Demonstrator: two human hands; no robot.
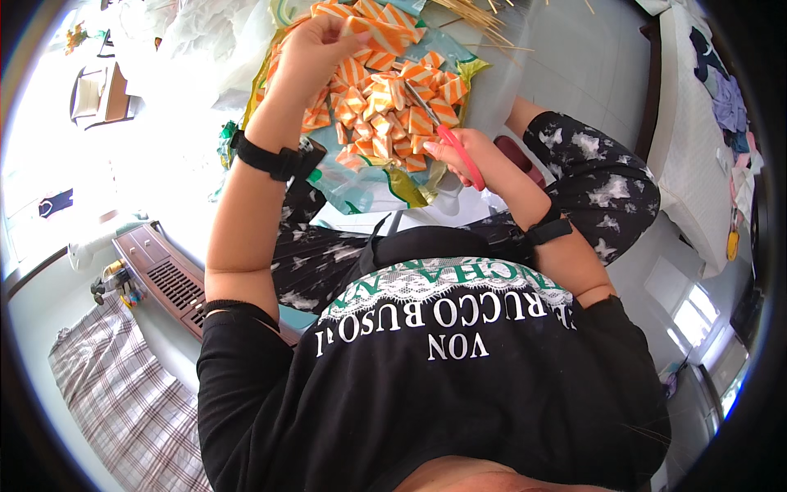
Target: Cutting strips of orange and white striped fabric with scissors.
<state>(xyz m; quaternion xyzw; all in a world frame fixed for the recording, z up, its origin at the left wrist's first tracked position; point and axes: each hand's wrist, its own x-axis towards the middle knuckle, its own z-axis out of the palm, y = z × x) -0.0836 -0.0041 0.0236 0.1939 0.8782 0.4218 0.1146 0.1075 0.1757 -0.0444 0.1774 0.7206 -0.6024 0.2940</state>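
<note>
Many small orange-and-white striped packets (381, 117) lie heaped on green, yellow and clear plastic packaging (363, 187) before me. At the heap's upper left, my left hand (329, 40) pinches a strip of striped packets (384, 35) between thumb and fingers. My right hand (464, 157) is at the heap's lower right, with its fingers around the red handle of a pair of scissors (456, 154). The metal blades point up and left over the packets. Whether the blades touch a packet cannot be told.
Thin wooden sticks (476, 21) lie above the heap at the right. White translucent plastic (203, 43) is bunched at the upper left. My legs in patterned black trousers (590, 178) flank the packaging. A bed with a white cover (688, 135) stands at the right.
</note>
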